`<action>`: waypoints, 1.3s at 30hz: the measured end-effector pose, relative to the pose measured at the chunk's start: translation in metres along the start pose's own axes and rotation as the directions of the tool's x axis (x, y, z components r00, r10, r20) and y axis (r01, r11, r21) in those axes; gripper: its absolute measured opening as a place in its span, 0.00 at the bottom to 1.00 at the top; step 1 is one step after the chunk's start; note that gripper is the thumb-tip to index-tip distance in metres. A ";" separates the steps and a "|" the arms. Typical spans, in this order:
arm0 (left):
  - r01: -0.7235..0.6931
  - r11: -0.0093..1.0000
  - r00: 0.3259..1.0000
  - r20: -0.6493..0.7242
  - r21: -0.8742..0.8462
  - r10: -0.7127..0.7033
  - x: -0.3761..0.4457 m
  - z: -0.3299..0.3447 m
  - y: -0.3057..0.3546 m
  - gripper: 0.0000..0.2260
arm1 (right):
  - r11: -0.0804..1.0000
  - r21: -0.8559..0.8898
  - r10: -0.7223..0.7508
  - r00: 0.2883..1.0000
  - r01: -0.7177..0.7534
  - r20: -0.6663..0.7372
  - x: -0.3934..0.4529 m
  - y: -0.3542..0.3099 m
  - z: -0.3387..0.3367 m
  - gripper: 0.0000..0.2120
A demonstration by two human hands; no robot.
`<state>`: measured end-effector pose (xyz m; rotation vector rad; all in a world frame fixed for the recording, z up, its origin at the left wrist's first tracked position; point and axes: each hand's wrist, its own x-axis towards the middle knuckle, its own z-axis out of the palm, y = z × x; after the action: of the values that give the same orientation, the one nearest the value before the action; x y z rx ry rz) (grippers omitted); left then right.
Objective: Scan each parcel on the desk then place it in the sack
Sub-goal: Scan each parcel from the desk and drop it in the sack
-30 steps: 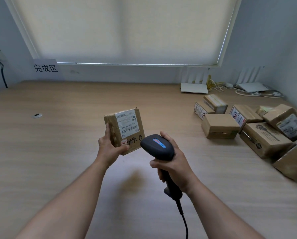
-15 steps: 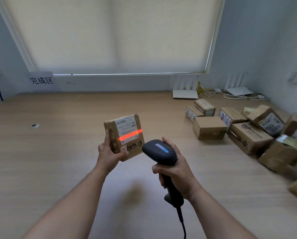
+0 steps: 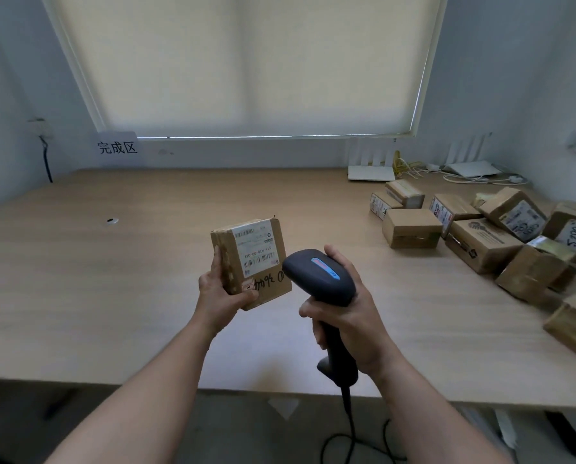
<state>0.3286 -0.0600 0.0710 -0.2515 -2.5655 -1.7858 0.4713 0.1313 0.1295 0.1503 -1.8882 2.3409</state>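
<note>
Scan line gone from parcel (image 3: 251, 262) label vs half a second ago, so read likely done. Left hand (image 3: 219, 293) grips parcel above desk (image 3: 112, 296); right hand (image 3: 343, 316) grips scanner (image 3: 320, 274). Sack not visible.

A wooden desk (image 3: 112, 296) bears cardboard parcels (image 3: 480, 242) and two white routers (image 3: 371, 172).

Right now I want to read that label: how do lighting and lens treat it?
Head view: blind backlights softly; parcel label sharp, no glare; scanner throws no red line; wide lens bends the window frame.
</note>
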 end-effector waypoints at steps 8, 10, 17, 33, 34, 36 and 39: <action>0.041 0.998 0.995 -0.097 0.043 -0.037 -0.077 -0.048 -0.007 0.48 | 1.000 0.010 0.022 0.998 -0.022 0.054 -0.043 0.005 0.045 0.41; 0.047 0.997 0.994 -0.102 0.057 -0.040 -0.088 -0.058 -0.007 0.47 | 0.999 0.022 0.028 0.997 -0.030 0.072 -0.052 0.005 0.053 0.40; -0.006 0.996 0.991 -0.133 0.093 0.019 -0.119 -0.074 0.002 0.47 | 1.000 0.022 0.004 0.991 -0.007 0.131 -0.074 -0.004 0.067 0.40; 0.029 0.994 0.983 -0.184 0.107 -0.009 -0.123 -0.099 0.018 0.50 | 0.999 0.035 0.032 0.981 -0.039 0.190 -0.086 -0.003 0.070 0.39; 0.021 0.994 0.982 -0.189 0.103 -0.001 -0.119 -0.100 0.021 0.49 | 0.999 0.035 0.035 0.983 -0.042 0.180 -0.084 -0.003 0.070 0.39; 0.004 0.994 0.978 -0.206 0.108 0.019 -0.115 -0.100 0.031 0.48 | 0.999 0.032 0.035 0.986 -0.041 0.161 -0.081 -0.003 0.070 0.40; -0.037 0.990 0.978 -0.201 0.134 0.064 -0.110 -0.101 0.039 0.48 | 0.999 0.026 0.025 0.991 -0.029 0.134 -0.076 -0.003 0.071 0.41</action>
<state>0.4337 -0.1547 0.1322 -0.1227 -2.4926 -1.5315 0.5461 0.0598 0.1358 0.2927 -1.9284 2.4323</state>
